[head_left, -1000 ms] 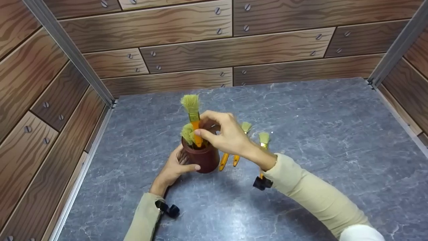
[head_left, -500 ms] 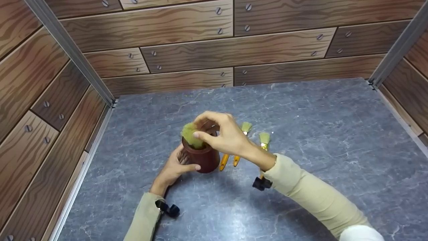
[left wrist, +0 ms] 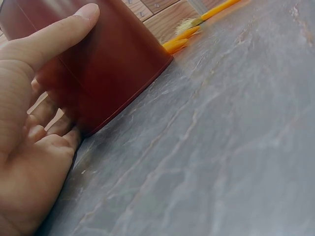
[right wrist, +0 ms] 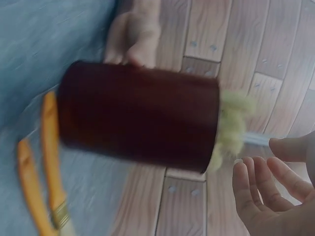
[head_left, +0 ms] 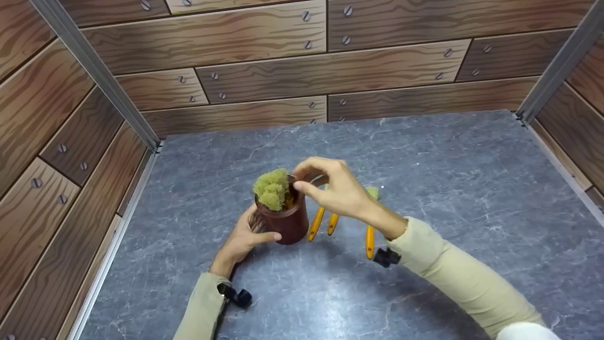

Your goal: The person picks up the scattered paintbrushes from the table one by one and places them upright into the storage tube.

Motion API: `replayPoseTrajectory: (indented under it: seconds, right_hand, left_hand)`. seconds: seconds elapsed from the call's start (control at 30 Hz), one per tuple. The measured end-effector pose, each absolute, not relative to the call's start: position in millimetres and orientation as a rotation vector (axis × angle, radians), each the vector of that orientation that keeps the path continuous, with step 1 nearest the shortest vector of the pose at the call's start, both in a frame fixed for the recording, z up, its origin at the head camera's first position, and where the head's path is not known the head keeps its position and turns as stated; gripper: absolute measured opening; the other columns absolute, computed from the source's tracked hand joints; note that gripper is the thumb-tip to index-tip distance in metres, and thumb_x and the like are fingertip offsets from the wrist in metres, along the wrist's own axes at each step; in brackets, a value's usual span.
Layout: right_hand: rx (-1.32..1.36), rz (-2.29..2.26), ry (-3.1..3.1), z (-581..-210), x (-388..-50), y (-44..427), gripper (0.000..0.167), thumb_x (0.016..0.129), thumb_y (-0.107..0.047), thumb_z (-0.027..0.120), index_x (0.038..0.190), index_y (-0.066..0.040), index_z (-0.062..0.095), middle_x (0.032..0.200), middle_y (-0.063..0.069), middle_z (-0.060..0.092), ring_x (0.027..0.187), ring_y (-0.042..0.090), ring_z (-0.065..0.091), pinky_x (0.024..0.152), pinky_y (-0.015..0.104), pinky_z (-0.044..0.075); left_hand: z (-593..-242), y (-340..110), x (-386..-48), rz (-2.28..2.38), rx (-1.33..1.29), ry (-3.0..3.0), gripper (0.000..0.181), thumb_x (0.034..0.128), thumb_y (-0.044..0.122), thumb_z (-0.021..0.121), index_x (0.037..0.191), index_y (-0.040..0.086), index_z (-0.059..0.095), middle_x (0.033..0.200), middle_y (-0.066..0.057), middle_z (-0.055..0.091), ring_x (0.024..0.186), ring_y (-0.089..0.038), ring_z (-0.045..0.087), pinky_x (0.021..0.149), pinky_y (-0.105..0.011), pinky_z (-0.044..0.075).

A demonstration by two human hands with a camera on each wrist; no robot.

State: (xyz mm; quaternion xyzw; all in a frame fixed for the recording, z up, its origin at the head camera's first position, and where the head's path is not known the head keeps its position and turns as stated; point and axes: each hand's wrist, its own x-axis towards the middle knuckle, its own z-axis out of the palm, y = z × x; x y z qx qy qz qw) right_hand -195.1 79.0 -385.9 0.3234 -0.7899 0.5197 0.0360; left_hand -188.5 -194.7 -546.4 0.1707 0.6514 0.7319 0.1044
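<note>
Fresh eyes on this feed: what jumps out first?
Yellow-green bristles poking from a dark red cup, near the head view's middle; the left hand holds its side. The right hand hovers beside the cup, holding nothing. Three orange-handled brushes lie on the table, right of the cup.

Pot (head_left: 291, 225) is dk red, bristles (head_left: 271, 191) yel-grn, handles (head_left: 370, 240) orange, tabletop (head_left: 453, 189) blue-gry marbled, walls (head_left: 255, 33) brn wood-grain

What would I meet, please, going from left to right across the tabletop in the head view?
Left hand → reddish-brown cup → first orange brush handle → second orange brush handle → third orange brush handle. The right hand overlaps the loose brushes, so I leave it out.
</note>
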Motion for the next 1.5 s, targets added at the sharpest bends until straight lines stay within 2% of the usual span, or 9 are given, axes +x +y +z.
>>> replayPoseTrajectory:
  seconds: [0.13,0.37,0.63,0.9,1.17,1.5]
  right_hand:
    - [0.932,1.541,-2.485,-398.1,-197.5,96.3,0.013,0.099,-0.011,0.077,0.111,-0.006,0.076,0.104,0.008,0.077,0.091,0.021,0.074,0.082,0.036,0.067]
    - [0.869,1.42,-2.594,-426.0,-199.6,126.1,0.012,0.096,-0.007,0.079,0.106,-0.002,0.076,0.1,0.011,0.078,0.088,0.024,0.074,0.079,0.038,0.067]
    - [0.807,1.28,-2.775,-456.0,-199.2,157.3,0.013,0.092,-0.006,0.083,0.099,-0.001,0.073,0.091,0.008,0.076,0.08,0.017,0.071,0.072,0.025,0.063]
    - [0.762,1.152,-2.898,-479.9,-192.6,183.1,0.021,0.086,-0.007,0.089,0.09,0.0,0.069,0.081,0.006,0.072,0.068,0.01,0.065,0.061,0.021,0.06]
    - [0.637,1.077,-2.982,-487.3,-188.2,195.3,0.027,0.08,-0.013,0.094,0.082,-0.004,0.069,0.074,0.002,0.069,0.065,0.01,0.061,0.055,0.02,0.055]
    - [0.44,1.123,-3.083,-489.2,-189.0,199.6,0.035,0.077,-0.018,0.097,0.089,-0.004,0.068,0.07,0.0,0.07,0.059,0.011,0.062,0.053,0.025,0.054]
  left_hand:
    - [-547.3,-196.6,-188.4,2.158,0.498,1.934,0.103,0.0787,-0.001,0.093,0.165,0.006,0.037,0.165,-0.015,0.048,0.156,-0.024,0.043,0.13,-0.031,0.035]
    - [-546.8,-196.9,-186.4,2.164,0.485,1.936,0.102,0.0783,-0.002,0.093,0.164,0.003,0.037,0.164,-0.017,0.047,0.157,-0.026,0.041,0.13,-0.031,0.034]
    - [-546.7,-196.7,-185.4,2.155,0.466,1.945,0.101,0.0786,0.0,0.093,0.163,0.003,0.038,0.164,-0.017,0.048,0.157,-0.026,0.04,0.129,-0.03,0.035]
    - [-546.7,-195.0,-186.4,2.141,0.477,1.955,0.098,0.0795,0.001,0.093,0.162,0.002,0.04,0.162,-0.016,0.05,0.157,-0.026,0.041,0.13,-0.03,0.034]
    - [-545.9,-195.8,-186.5,2.141,0.501,1.974,0.099,0.0796,0.0,0.093,0.163,0.004,0.039,0.163,-0.016,0.05,0.156,-0.026,0.041,0.13,-0.031,0.035]
    - [-546.6,-195.3,-186.9,2.143,0.508,1.96,0.097,0.0799,-0.001,0.092,0.162,0.005,0.041,0.162,-0.013,0.051,0.155,-0.022,0.043,0.13,-0.031,0.035]
